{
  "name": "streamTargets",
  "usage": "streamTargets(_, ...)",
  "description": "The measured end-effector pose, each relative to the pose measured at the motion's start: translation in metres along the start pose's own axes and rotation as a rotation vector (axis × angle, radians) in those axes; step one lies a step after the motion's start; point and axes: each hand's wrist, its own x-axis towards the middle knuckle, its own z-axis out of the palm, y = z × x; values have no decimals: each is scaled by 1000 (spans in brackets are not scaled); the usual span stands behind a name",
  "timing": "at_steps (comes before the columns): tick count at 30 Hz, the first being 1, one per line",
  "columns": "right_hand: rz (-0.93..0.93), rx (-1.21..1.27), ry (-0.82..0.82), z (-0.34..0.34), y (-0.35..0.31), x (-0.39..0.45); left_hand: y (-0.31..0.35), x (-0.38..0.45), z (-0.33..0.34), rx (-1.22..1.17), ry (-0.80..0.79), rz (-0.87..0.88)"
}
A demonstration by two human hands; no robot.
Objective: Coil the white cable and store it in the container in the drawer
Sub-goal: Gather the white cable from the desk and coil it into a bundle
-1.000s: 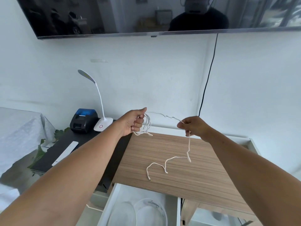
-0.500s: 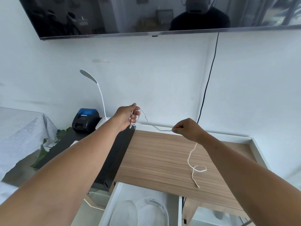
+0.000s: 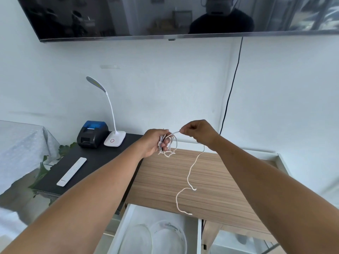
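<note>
- Left hand [image 3: 156, 143] is closed around a small bunch of loops of the white cable [image 3: 189, 173], held up in the air over the back edge of the wooden desktop [image 3: 165, 182].
- Right hand [image 3: 199, 132] sits just beside it, thumb and forefinger pinched tight on the strand right where it leaves the bundle. The 2 hands are near each other but not touching.
- From the right hand's pinch the loose tail drops down, curls once over the desktop and ends near the front edge, just above the open drawer [image 3: 126, 222].
- Can't tell how many loops are in the left hand, they overlap and blur together.
- The drawer is white and pulled out at the bottom of the view. Inside it there's a clear round container [image 3: 169, 237], with what looks like a clear round lid [image 3: 137, 239] lying beside it on the left. No cable in there yet.
- To the left, a black side table [image 3: 99, 158] carries a white desk lamp [image 3: 110, 114], a small black and blue printer [image 3: 92, 133] next to the lamp base, and a white remote [image 3: 71, 171] closer to the front.
- Up top, a wall-mounted TV [image 3: 128, 17], with a black cord [image 3: 231, 85] running down the wall behind the right hand.
</note>
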Motion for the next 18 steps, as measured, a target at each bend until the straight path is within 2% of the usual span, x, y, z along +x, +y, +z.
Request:
streamTargets(3, 34, -71, -29, -14, 10, -1, 12, 2, -8, -52, -12, -73)
streamTargets(7, 94, -76, -48, -30, 28, -9, 25, -5, -22, 191, -94, -178)
streamTargets(10, 136, -33, 5, -41, 42, -17, 28, -7, -30, 257, -71, -196)
streamTargets(18, 256, 191, 146, -46, 78, -35, 45, -1, -45, -106, 105, -19)
